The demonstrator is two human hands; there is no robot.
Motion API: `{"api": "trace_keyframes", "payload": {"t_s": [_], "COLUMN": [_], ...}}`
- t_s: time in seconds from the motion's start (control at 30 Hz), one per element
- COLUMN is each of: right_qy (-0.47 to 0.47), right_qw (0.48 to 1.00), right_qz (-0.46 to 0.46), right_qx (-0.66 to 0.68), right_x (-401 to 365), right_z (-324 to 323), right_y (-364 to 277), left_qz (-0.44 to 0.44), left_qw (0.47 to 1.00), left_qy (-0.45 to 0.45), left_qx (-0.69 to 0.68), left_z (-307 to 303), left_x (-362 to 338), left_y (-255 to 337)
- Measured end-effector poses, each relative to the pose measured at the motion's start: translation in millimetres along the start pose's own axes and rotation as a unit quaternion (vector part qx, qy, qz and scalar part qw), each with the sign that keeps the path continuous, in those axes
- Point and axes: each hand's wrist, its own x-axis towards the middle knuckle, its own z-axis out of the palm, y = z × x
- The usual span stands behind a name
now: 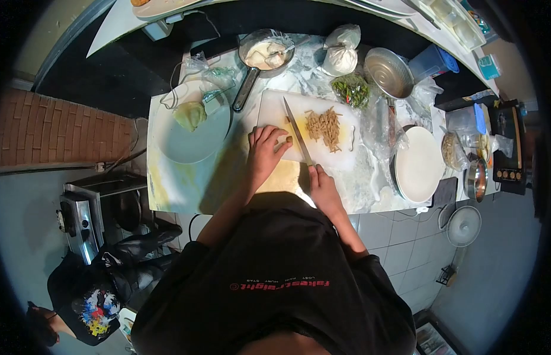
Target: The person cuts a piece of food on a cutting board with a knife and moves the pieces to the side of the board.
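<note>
My right hand (324, 188) is wrapped round the handle of a long kitchen knife (295, 127), whose blade lies across the white cutting board (272, 105) and points away from me. On the board's left side my left hand (266, 152) has its fingers bent, with a small brown food piece (289, 141) at the fingertips, close to the blade. To the right of the knife sits a pile of brown food strips (324, 127). The board's near edge is partly behind my left hand.
Left of the board stands a large pale plate (180, 145) with a light green vegetable (190, 115). A saucepan (247, 89) is at the back. Green chillies (351, 90), a metal bowl (389, 72) and a white oval plate (417, 163) lie rightward. Another person (86, 296) is at lower left.
</note>
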Motion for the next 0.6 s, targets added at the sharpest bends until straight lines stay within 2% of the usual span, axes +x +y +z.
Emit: {"api": "trace_keyframes", "payload": {"t_s": [0.13, 0.33, 0.43, 0.53, 0.6], "right_qy": [-0.011, 0.022, 0.031, 0.000, 0.001], "right_qw": [1.000, 1.000, 0.999, 0.999, 1.000], "right_qz": [-0.012, 0.009, -0.023, -0.043, 0.000], "right_qx": [-0.007, 0.018, 0.007, 0.016, 0.012], "right_x": [-17, -22, -12, -3, -2], "right_z": [-5, 3, 6, 3, -1], "right_y": [4, 16, 16, 11, 7], "left_qz": [0.008, 0.020, 0.000, -0.004, -0.009], "left_qw": [1.000, 1.000, 1.000, 0.999, 1.000], "left_qy": [-0.008, 0.016, 0.001, 0.005, -0.001], "left_qx": [0.001, 0.017, 0.026, 0.036, 0.027], "left_z": [1, 8, 10, 10, 10], "left_x": [-2, -1, -2, -2, -2], "left_y": [-2, 3, 4, 4, 4]}}
